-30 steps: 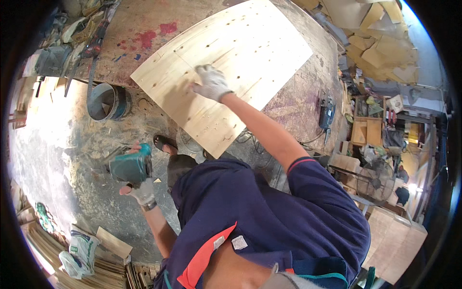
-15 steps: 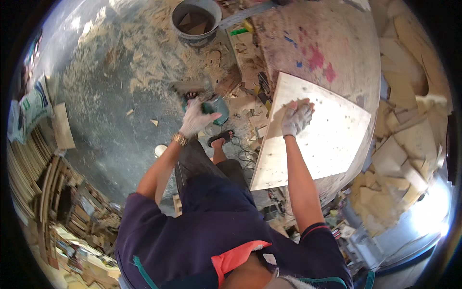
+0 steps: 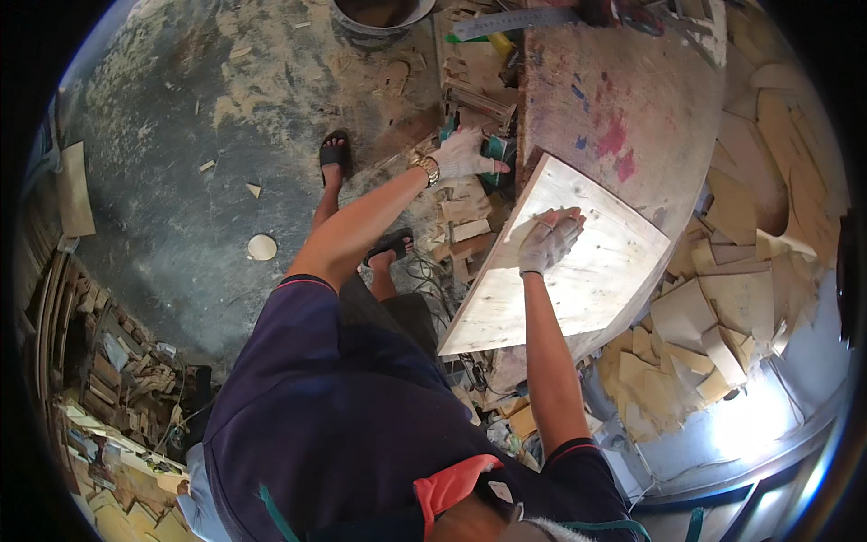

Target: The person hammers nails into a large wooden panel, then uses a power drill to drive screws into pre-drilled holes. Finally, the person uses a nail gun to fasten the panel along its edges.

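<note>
My gloved left hand [image 3: 462, 154] is closed over a green-bodied power tool [image 3: 493, 155] beside the left edge of the workbench. Most of the tool is hidden beneath the hand, so its exact kind does not show. On the bench top [image 3: 578, 90] lies a pale plywood board [image 3: 587, 271], set at an angle, with small dark spots on its face. My right hand [image 3: 551, 239], also gloved, rests flat on the board's upper left part with its fingers stretched out, holding nothing.
A metal ruler [image 3: 515, 23] and a red-and-black tool [image 3: 637, 16] lie at the bench's far end. A bucket [image 3: 384, 32] stands beyond my feet. Plywood offcuts [image 3: 691, 316] pile up at right; wood scraps [image 3: 470, 208] lie beside the bench. Another person's sleeve [image 3: 199, 497] shows at lower left.
My left hand has moved right with the green power tool, from over the floor to the bench's edge. My right hand stays on the board. The whole view has shifted.
</note>
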The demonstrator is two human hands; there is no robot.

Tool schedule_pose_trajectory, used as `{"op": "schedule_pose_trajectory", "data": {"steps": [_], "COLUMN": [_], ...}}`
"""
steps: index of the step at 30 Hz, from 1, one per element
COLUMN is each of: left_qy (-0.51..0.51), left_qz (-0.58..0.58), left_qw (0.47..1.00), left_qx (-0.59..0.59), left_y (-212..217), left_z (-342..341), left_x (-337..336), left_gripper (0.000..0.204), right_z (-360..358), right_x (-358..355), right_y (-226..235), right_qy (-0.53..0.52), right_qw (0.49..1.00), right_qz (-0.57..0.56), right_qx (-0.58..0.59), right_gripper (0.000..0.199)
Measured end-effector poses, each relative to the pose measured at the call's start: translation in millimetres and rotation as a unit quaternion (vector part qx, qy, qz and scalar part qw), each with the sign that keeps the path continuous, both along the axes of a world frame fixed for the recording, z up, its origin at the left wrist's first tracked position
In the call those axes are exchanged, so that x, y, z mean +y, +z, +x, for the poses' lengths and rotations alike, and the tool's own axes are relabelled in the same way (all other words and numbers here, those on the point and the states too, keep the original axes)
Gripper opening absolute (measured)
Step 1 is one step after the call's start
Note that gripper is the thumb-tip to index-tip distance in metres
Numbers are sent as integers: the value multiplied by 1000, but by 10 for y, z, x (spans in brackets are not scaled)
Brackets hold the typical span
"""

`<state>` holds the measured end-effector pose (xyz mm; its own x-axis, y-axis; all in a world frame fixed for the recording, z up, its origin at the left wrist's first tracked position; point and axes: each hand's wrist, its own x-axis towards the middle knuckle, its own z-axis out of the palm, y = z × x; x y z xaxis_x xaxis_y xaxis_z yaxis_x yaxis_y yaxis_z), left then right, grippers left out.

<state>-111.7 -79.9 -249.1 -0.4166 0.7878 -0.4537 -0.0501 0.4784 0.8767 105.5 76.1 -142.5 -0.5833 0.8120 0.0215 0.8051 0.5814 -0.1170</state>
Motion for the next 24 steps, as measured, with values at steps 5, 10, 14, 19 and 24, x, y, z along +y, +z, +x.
{"op": "schedule_pose_trajectory", "data": {"steps": [5, 10, 14, 19, 24], "left_qy": [-65, -33, -72, 36, 136], "left_qz": [6, 128, 133, 45, 59], "left_qw": [996, 988, 983, 972, 981], "left_qx": [-57, -76, -107, -229, -126], "left_y": [-130, -332, -410, -744, -911], "left_z": [-181, -169, -150, -95, 341], "left_x": [203, 401, 451, 293, -89], "left_gripper": [102, 95, 84, 58, 61], "right_z": [32, -30, -88, -133, -159], "right_x": [-18, -50, -97, -121, -143], "right_y": [-28, 38, 108, 130, 101], "right_qy": [-1, 6, -11, -31, -66], "right_qw": [998, 998, 1000, 999, 996], "right_qz": [39, 44, 1, 7, -25], "right_qx": [-50, -51, -24, 3, 54], "right_gripper": [75, 74, 82, 82, 81]}}
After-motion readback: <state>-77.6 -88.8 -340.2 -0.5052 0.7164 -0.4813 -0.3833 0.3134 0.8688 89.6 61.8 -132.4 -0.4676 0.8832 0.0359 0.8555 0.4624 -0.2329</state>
